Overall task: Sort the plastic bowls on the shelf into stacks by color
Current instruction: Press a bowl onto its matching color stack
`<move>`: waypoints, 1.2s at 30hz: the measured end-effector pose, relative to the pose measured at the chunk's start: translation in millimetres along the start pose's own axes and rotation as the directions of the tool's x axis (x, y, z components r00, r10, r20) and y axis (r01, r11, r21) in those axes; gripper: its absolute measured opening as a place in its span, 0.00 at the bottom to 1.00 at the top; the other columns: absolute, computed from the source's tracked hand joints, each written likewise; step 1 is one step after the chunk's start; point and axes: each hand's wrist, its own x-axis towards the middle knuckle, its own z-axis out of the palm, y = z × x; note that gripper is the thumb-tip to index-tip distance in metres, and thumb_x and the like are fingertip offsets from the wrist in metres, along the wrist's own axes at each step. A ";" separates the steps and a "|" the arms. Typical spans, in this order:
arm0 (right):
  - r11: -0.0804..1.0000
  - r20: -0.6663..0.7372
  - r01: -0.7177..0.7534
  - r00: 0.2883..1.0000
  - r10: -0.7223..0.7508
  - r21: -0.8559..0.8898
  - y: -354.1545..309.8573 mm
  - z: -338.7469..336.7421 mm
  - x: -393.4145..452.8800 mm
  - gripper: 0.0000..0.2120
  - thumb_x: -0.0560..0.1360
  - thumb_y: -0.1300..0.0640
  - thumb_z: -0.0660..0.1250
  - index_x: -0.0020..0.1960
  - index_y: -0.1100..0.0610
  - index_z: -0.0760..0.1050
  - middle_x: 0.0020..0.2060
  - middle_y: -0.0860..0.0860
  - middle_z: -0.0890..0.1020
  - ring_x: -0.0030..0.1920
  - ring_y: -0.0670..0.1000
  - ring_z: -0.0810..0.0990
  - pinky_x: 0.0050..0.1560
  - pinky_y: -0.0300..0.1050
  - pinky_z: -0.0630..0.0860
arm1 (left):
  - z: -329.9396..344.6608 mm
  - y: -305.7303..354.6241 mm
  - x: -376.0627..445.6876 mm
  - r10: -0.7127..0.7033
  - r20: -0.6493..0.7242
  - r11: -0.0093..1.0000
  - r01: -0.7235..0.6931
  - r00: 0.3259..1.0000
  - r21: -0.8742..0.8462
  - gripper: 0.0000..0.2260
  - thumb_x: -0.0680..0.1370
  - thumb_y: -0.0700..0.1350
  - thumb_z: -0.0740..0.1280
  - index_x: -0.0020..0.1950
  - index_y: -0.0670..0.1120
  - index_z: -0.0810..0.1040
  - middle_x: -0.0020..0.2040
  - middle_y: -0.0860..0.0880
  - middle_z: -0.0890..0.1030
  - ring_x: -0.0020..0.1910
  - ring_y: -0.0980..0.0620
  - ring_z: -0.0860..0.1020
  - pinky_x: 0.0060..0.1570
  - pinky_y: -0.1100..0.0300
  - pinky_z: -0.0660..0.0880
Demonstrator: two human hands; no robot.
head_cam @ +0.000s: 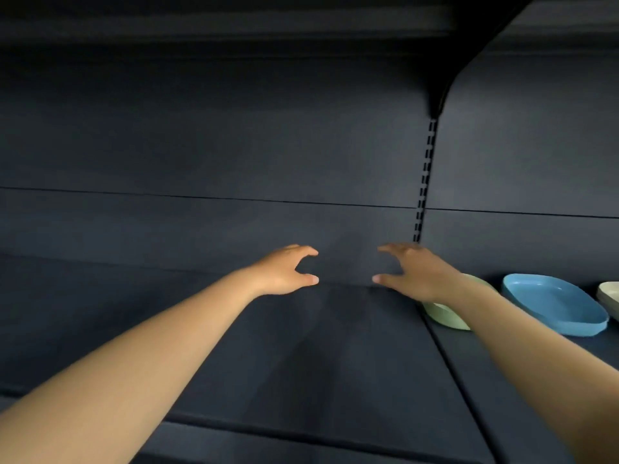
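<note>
Both my arms reach far over a dark shelf. My left hand and my right hand hover near the back panel, facing each other with thumbs and fingers spread and nothing between them. A pale green bowl sits on the shelf at the right, mostly hidden behind my right forearm. Beside it stands a blue bowl, open side up. A cream bowl shows only partly at the right edge of the view.
A dark back panel rises behind the shelf, with a slotted upright and a bracket holding an upper shelf. A seam splits the shelf surface into a left and a right section.
</note>
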 end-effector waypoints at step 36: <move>0.919 0.135 0.355 0.915 -0.379 0.172 -655.0 207.2 216.9 0.30 0.76 0.42 0.63 0.74 0.49 0.59 0.73 0.51 0.64 0.73 0.53 0.61 0.70 0.48 0.63 | -294.6 -604.0 -251.5 -0.436 -0.206 0.861 0.473 0.876 0.190 0.26 0.79 0.55 0.59 0.76 0.53 0.57 0.75 0.51 0.60 0.74 0.48 0.59 0.70 0.54 0.61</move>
